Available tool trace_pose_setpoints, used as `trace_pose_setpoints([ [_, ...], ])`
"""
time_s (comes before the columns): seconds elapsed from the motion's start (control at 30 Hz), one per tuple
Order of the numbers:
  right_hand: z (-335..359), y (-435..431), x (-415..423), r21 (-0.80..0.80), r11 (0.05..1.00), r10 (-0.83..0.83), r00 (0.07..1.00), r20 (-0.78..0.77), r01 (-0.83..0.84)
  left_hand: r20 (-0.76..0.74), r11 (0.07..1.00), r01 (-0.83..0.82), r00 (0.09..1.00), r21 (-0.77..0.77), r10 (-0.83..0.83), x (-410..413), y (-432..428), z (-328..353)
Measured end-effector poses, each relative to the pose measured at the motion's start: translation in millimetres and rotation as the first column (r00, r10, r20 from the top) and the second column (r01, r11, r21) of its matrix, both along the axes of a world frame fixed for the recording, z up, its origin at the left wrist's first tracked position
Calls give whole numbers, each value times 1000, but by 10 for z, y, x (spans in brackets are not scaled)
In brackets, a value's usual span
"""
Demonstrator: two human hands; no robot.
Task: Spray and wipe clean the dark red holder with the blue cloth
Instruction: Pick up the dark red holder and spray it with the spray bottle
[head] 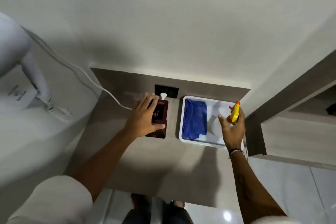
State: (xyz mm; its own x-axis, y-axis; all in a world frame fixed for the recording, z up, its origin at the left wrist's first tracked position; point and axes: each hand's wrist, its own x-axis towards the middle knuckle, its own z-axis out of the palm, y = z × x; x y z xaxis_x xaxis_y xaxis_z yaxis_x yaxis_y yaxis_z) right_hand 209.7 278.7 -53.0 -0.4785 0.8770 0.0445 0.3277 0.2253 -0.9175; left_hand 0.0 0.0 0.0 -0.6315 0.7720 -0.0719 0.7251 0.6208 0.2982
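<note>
— Holder (160, 114), dark red: where does it sit?
— On the grey worktop (145, 160), towards its back edge, just in front of a dark wall plate (166, 91). Start nearer, though: pale sleeves at the bottom corners, bare forearms reaching forward over the worktop.
— And the left hand (143, 116)?
— It lies over the holder's left side. Its fingers (145, 102) are spread across the top and the thumb presses the near end, so it grasps the holder. The holder stands on the worktop, not lifted as far as I can tell.
— The right hand (231, 129)?
— It is raised over the right part of a white tray (181, 132), with a band on the wrist. It holds a spray bottle (234, 114) with a yellow and orange head; the fingers curl round the bottle's neck, forefinger stretched out to the left.
— Where is the blue cloth (194, 118)?
— Crumpled in the left half of the tray, touched by neither hand. The tray sits just right of the holder, with a narrow strip of worktop between them.
— Anything further back?
— A white plug (163, 95) in the wall plate, just behind the holder, and a white cord (72, 67) running off left to a white appliance (34, 71) on the wall.
</note>
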Motion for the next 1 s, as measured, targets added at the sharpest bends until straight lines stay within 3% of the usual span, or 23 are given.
trace_pose_setpoints([
  [0.2,-56,286,-196,30,999,-47,984,175,42,141,988,-71,989,137,51,-42,51,110],
  [0.33,66,385,-209,35,999,1,984,178,-7,255,952,-130,965,278,57,-138,-126,38],
  [0.47,420,290,-167,162,984,-85,995,51,75,344,920,-185,937,346,59,-242,-414,-126],
  [0.67,1073,-251,-40,241,971,65,952,-300,10,447,893,-187,894,410,-18,-429,-745,-268],
  [0.83,1141,-953,-93,293,946,-26,935,-353,136,511,887,-195,858,418,-52,-544,-959,-339],
  [0.93,1011,-1406,-94,180,974,-62,922,-383,141,531,894,-195,845,404,-56,-598,-1059,-396],
  [1.0,912,-1627,-94,-63,994,-104,901,-420,85,545,895,-196,836,400,-60,-633,-1102,-438],
])
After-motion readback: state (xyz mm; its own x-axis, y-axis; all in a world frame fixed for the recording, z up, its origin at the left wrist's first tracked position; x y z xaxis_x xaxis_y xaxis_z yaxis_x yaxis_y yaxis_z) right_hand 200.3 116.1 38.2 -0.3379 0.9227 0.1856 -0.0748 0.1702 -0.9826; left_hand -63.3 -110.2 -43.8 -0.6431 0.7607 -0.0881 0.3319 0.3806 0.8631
